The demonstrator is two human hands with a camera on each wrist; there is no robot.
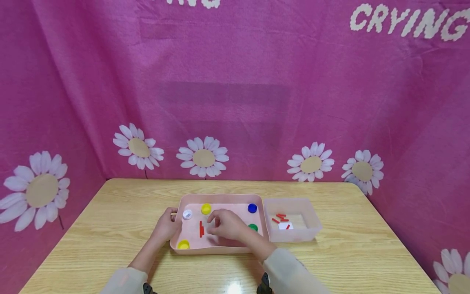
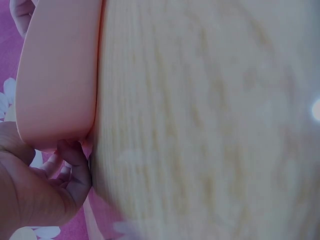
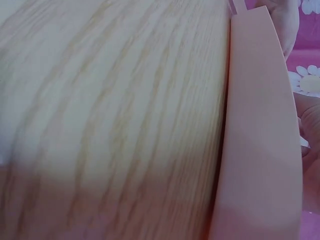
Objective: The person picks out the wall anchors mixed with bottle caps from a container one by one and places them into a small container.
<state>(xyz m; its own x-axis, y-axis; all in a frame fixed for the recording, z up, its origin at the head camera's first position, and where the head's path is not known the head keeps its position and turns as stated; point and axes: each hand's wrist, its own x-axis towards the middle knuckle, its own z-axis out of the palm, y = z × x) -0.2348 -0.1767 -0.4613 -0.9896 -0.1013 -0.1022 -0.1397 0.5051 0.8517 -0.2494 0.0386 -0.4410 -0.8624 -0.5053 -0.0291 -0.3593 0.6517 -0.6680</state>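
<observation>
A shallow pink tray (image 1: 235,250) sits on the table. My left hand (image 1: 167,225) grips its left wall, with the thumb over the rim; the left wrist view shows this hand (image 2: 47,187) at the tray's corner. Over the middle of the tray hovers my right hand (image 1: 227,224), thumb and forefinger bent and apart, nothing showing between them. Just left of its fingertips lie a few short red sticks (image 1: 201,229) on the tray floor. In the right wrist view the tray wall (image 3: 260,125) hides most of the right hand.
Around the tray stand a white cap (image 1: 187,214), yellow caps (image 1: 206,208) (image 1: 183,244), a blue cap (image 1: 252,208) and a green cap (image 1: 253,227). Against its right side is a clear box (image 1: 312,228) with several red sticks (image 1: 281,215) and a white paper slip (image 1: 282,226).
</observation>
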